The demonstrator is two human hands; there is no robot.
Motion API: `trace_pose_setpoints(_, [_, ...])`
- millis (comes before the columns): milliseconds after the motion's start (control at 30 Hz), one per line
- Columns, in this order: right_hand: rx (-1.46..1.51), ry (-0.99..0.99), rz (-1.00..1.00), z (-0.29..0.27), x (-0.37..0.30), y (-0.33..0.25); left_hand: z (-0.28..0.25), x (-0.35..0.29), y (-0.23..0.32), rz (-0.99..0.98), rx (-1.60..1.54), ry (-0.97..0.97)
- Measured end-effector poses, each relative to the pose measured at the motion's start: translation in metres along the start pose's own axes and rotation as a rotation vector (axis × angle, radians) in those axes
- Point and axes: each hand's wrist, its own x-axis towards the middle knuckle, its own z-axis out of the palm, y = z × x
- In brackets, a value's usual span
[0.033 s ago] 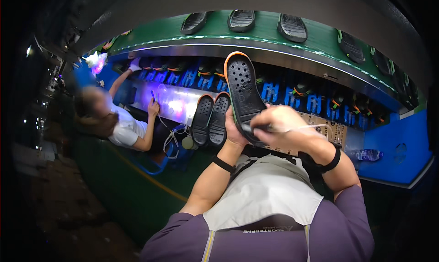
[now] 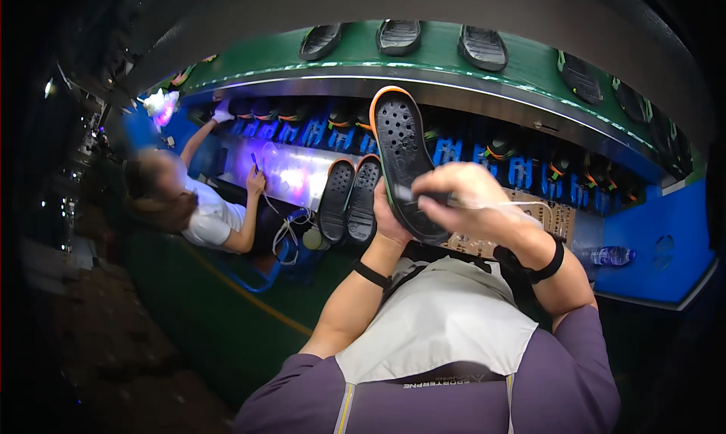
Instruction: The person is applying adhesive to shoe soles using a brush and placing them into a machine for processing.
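My left hand [image 2: 389,216] grips the lower edge of a black shoe sole [image 2: 402,135] with an orange and green rim. The sole stands tilted up before me, its perforated inner face toward me. My right hand [image 2: 465,199] is closed around a small hand tool [image 2: 451,199] with a dark handle, its pale, blurred tip against the lower half of the sole. A white cord [image 2: 529,205] runs from that hand. Just left of my left hand, two more black soles [image 2: 333,199] with orange rims lean side by side.
A green conveyor belt [image 2: 348,67] carries several soles. Beneath it stands a row of blue racks [image 2: 448,155] with shoes. A person in white [image 2: 215,216] works at the left under purple light. Brown cardboard [image 2: 556,214] and a plastic bottle [image 2: 612,256] lie to the right.
The tool's tip in my right hand has shifted slightly up and left across the sole. My left hand and the sole keep nearly the same place.
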Motion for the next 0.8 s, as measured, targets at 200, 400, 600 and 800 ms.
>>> trace_pose_setpoints(200, [-0.056,0.643,-0.094,0.006,0.043,0.022,0.046,-0.011,-0.004,-0.101,-0.071,-0.147])
trace_pose_setpoints(400, [0.081,0.349,-0.346,0.012,0.041,0.022,0.046,-0.013,0.006,-0.043,-0.075,-0.127])
trace_pose_setpoints(600, [-0.160,0.471,-0.364,0.015,0.049,0.020,0.037,-0.014,0.004,-0.031,-0.186,-0.159])
trace_pose_setpoints(800, [-0.116,0.524,-0.212,0.011,0.051,0.019,0.044,-0.003,0.022,-0.027,-0.107,-0.078])
